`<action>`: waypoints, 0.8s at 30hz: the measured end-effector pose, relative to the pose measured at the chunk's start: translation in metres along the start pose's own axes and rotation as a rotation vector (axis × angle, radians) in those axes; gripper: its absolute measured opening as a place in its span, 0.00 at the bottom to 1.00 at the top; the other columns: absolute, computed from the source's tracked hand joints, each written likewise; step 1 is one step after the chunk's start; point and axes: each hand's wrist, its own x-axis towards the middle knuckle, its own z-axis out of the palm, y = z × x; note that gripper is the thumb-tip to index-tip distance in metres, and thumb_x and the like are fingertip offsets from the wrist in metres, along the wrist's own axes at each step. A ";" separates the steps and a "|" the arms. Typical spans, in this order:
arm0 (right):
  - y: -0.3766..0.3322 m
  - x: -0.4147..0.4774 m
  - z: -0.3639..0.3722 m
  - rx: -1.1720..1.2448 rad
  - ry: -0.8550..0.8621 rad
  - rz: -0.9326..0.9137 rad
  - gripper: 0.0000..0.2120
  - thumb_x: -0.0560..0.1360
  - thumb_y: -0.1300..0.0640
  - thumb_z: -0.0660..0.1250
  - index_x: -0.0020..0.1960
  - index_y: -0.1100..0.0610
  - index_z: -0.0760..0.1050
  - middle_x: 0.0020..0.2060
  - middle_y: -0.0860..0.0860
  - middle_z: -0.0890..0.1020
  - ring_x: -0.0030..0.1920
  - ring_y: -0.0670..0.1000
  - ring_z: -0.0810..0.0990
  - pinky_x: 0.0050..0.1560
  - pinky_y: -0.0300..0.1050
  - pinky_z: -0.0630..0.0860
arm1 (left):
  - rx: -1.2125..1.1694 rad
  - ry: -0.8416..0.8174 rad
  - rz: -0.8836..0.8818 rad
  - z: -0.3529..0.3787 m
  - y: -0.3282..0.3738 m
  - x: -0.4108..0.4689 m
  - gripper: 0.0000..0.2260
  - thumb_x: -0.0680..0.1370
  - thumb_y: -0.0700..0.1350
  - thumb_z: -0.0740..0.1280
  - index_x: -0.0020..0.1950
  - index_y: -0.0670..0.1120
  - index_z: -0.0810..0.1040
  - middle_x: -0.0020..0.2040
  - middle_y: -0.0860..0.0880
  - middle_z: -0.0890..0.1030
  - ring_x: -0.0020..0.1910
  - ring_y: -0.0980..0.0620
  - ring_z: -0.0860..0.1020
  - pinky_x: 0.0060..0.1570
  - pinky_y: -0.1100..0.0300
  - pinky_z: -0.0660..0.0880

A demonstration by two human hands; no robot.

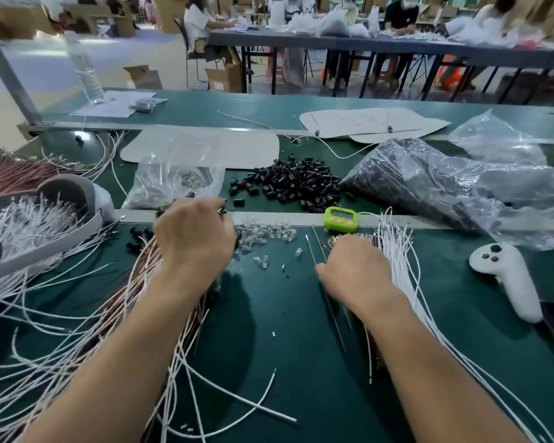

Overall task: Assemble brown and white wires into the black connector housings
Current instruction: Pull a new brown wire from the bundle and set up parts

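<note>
Both palm-down: left hand (194, 241) clutches black housings (223, 211); right hand (354, 270) fingers' state unclear.

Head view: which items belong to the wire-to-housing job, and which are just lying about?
Job: housings, brown wires, white wires, bag of black parts.
Lying about: timer, controller, bottle.

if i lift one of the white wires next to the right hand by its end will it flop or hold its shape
Probably springy, not limp: the white wires lie in long gentle curves without kinks. Likely very light, being so thin. They lie packed side by side, so lifting one may drag neighbours along.
</note>
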 end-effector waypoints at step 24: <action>0.006 0.012 0.024 0.421 0.131 0.098 0.14 0.76 0.46 0.59 0.41 0.53 0.78 0.34 0.47 0.79 0.33 0.49 0.73 0.39 0.47 0.66 | -0.138 -0.827 0.371 0.135 0.113 0.071 0.15 0.82 0.47 0.62 0.68 0.49 0.74 0.65 0.44 0.77 0.61 0.43 0.76 0.59 0.51 0.73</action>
